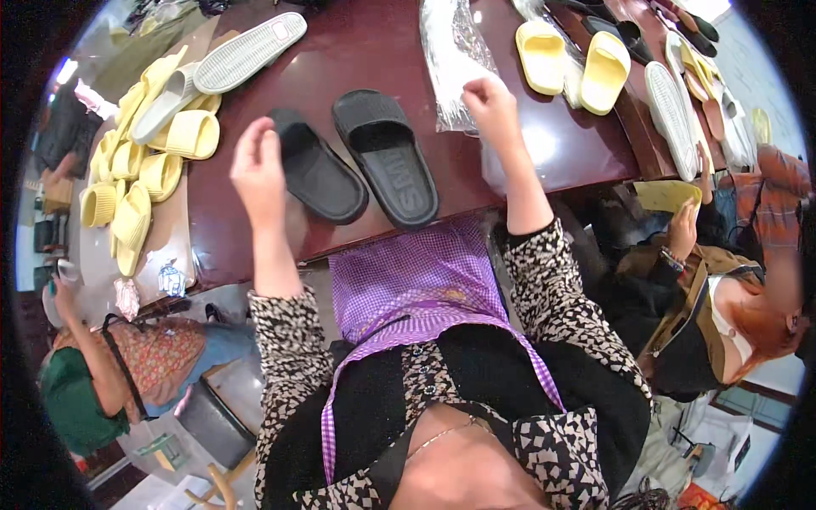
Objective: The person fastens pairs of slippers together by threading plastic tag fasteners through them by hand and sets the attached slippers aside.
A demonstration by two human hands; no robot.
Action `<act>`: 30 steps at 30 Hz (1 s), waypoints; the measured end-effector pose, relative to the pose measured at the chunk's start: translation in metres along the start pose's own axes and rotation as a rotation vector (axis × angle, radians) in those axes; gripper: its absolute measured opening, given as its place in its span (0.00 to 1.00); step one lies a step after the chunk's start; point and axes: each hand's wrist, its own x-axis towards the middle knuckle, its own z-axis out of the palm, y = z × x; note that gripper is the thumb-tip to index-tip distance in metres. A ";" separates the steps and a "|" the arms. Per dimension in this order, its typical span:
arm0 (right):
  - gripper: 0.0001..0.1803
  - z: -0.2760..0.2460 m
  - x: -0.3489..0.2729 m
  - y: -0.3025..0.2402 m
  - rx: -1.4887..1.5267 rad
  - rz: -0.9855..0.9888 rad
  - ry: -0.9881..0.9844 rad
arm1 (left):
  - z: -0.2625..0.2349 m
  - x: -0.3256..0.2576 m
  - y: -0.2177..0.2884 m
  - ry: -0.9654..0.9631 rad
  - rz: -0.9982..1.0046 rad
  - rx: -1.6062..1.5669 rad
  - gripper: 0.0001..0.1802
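Two black slide sandals [316,167] [387,155] lie side by side on the dark red table [357,42], close to its near edge. My left hand [258,167] hovers at the heel of the left sandal with its fingertips pinched together; I cannot tell whether anything thin is between them. My right hand [490,105] is raised to the right of the pair and pinches the edge of a clear plastic bag [453,59] that stretches away across the table.
A heap of yellow slides [140,161] and a grey sole [249,51] lie at the left. Two yellow slides [574,64] and several more sandals [671,106] lie at the right. One person sits at the left [127,357], another at the right [722,297].
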 end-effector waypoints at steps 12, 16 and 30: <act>0.06 0.028 -0.037 -0.001 -0.346 -0.141 0.037 | 0.068 -0.108 0.025 -0.403 0.341 0.284 0.12; 0.06 0.016 -0.045 0.000 -0.290 -0.127 0.036 | 0.074 -0.107 0.026 -0.427 0.343 0.279 0.12; 0.09 -0.069 -0.086 -0.083 0.329 0.093 -0.286 | 0.148 -0.058 0.028 -0.657 0.507 0.029 0.10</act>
